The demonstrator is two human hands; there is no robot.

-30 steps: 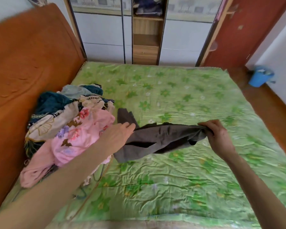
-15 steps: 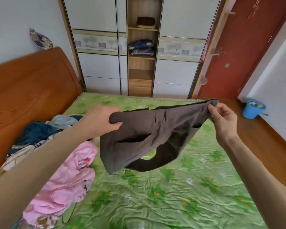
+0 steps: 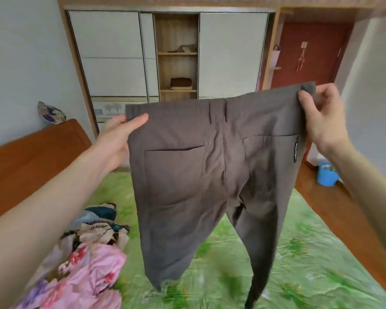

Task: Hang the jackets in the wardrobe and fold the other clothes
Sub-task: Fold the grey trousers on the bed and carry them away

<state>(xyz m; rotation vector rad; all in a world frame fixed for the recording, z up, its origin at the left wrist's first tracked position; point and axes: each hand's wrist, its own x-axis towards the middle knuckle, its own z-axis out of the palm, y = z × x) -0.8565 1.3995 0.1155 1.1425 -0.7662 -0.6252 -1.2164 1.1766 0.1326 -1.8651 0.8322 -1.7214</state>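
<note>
I hold a pair of grey-brown trousers (image 3: 198, 175) up in the air by the waistband, back pockets facing me, legs hanging down over the bed. My left hand (image 3: 120, 132) pinches the left end of the waistband, thumb on the front. My right hand (image 3: 321, 114) grips the right end, fingers curled round the fabric. A heap of other clothes (image 3: 91, 264), pink floral on top, lies on the left of the bed. The wardrobe (image 3: 232, 54) stands straight ahead with its sliding doors closed and an open shelf column in the middle.
The bed (image 3: 310, 264) has a green floral cover and a wooden headboard (image 3: 31, 157) on the left. Folded items sit on the wardrobe shelves (image 3: 181, 83). A red door (image 3: 310, 54) is at the right, with a blue bucket (image 3: 327, 175) on the wooden floor.
Both hands lifted the trousers from the bed to chest height and spread the waistband wide. The legs now hang straight down. My view tilted up toward the wardrobe.
</note>
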